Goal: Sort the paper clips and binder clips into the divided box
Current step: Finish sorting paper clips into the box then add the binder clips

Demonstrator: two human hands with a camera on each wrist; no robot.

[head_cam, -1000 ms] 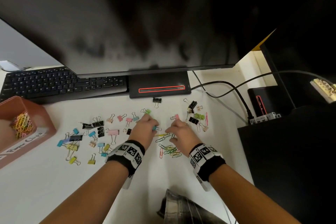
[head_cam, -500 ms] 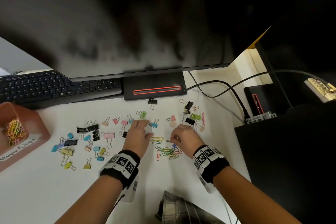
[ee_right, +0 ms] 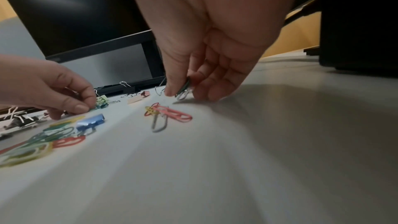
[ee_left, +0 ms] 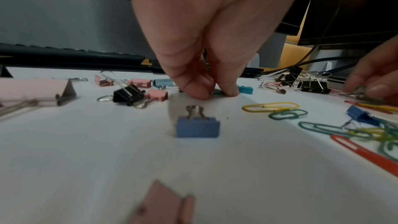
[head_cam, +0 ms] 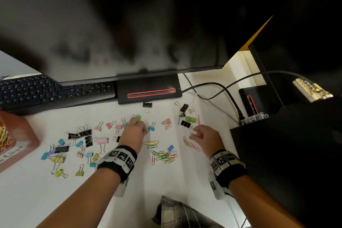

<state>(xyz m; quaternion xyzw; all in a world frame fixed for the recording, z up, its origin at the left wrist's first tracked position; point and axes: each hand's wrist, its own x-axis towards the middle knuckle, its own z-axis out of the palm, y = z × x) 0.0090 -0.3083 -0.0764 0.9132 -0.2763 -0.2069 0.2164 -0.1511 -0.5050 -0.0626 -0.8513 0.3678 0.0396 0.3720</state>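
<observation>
Coloured binder clips and paper clips lie scattered on the white desk. My left hand pinches the wire handle of a teal binder clip against the desk, thumb and fingertips pressed down beside its body. My right hand pinches a green and a silver paper clip just above the desk, beyond a pink and yellow paper clip bunch. A mixed paper clip pile lies between my wrists. The brown divided box stands at the far left, with paper clips in it.
A monitor base and a black keyboard border the clips at the back. Cables run to a black unit on the right. A dark blue binder clip stands under my left wrist.
My right hand has moved right, from the mixed paper clip pile to the clips by the pink bunch. My left hand stays at the teal binder clip.
</observation>
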